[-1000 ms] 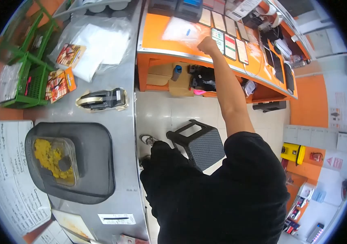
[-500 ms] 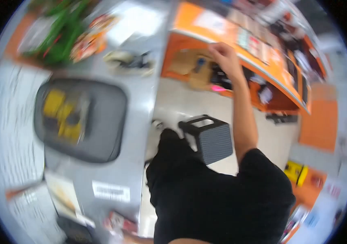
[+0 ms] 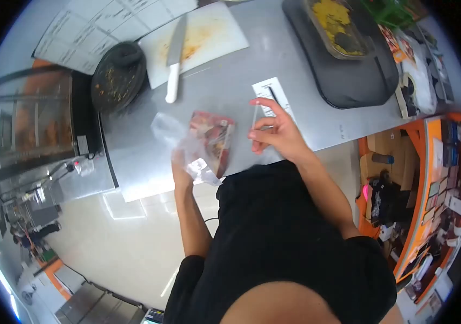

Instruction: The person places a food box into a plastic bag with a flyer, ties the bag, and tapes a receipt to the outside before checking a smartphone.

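My left hand [image 3: 179, 162] is closed on a crinkled clear plastic bag [image 3: 195, 154], above the steel counter near its front edge. A red printed package [image 3: 217, 135] lies in or against this bag; the plastic hides which. My right hand [image 3: 278, 132] hovers to its right with curled fingers. Between its index finger and thumb runs a thin pale strip [image 3: 254, 117], too fine to identify. Just beyond that hand, a white printed label [image 3: 267, 86] with a dark pen-like mark lies on the counter, partly covered by my fingers.
A knife [image 3: 174, 67] rests on a stained white cutting board [image 3: 230, 32]. Left of it are a dark round pan [image 3: 106, 89] and a glass-fronted appliance [image 3: 30, 124]. A black tray [image 3: 338, 89] bears a container of yellow food [image 3: 332, 19]. Orange shelving [image 3: 425, 162] stands at right.
My view has swung left, from the shelves to the counter. My right hand has come from near the shelving to over the counter, and both hands are now before me.
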The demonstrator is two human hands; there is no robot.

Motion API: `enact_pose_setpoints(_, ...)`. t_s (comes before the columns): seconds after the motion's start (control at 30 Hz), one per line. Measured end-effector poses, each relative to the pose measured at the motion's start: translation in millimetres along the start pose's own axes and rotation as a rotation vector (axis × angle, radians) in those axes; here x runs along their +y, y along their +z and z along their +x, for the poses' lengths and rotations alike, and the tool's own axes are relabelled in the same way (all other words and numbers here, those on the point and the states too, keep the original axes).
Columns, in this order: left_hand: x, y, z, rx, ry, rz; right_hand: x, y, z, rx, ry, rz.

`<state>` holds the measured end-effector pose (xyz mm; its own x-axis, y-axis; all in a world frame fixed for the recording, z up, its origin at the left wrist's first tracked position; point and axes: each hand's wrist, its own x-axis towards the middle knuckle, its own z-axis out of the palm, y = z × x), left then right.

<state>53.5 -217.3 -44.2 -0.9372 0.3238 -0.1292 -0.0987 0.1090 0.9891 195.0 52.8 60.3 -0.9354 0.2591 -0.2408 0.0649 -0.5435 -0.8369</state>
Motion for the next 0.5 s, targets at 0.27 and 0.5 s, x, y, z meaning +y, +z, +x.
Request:
enact_pose_setpoints(0.27, 86.8, 18.2, 7.0, -0.295, -0.222, 0.095, 78.3, 63.8, 46.3, -0.044, 0.157, 0.036)
enact_pose_setpoints(0.5, 76.4, 5.5, 19.8, -0.467, -0.096, 0.390, 72.2, 73.7, 45.5, 0.103, 0.309, -0.151)
